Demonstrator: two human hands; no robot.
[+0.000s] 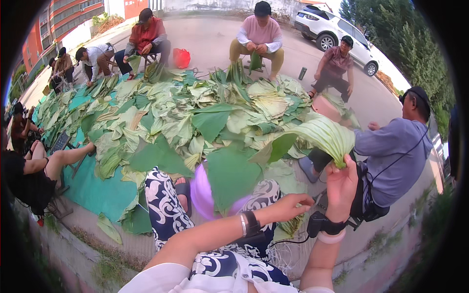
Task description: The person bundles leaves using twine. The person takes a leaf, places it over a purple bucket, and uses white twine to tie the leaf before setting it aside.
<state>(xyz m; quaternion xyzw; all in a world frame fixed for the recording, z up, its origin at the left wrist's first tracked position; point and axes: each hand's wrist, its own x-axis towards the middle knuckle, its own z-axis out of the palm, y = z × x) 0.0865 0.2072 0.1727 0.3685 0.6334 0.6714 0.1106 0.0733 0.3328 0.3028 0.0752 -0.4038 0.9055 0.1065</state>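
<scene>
Right of centre in the head view, the right hand (pixel 342 188) is raised, pinching a pale green leaf (pixel 325 136) between thumb and fingertips at its gathered, narrow end. From my remote post I judge the blade light, thin and pliant, liable to crease or tear between its veins; the converging ribs should make that narrow end firmest, and I would take hold there, with gentle pressure. Slipperiness I cannot tell. The leaf fans upward and leftward from the fingertips, in front of the broad leaf pile (pixel 205 110); whether its far edge touches the pile I cannot tell. The left hand (pixel 289 207), lower and to the left, has loosely curled fingers and no visible load; the leaf lies above it, well apart.
</scene>
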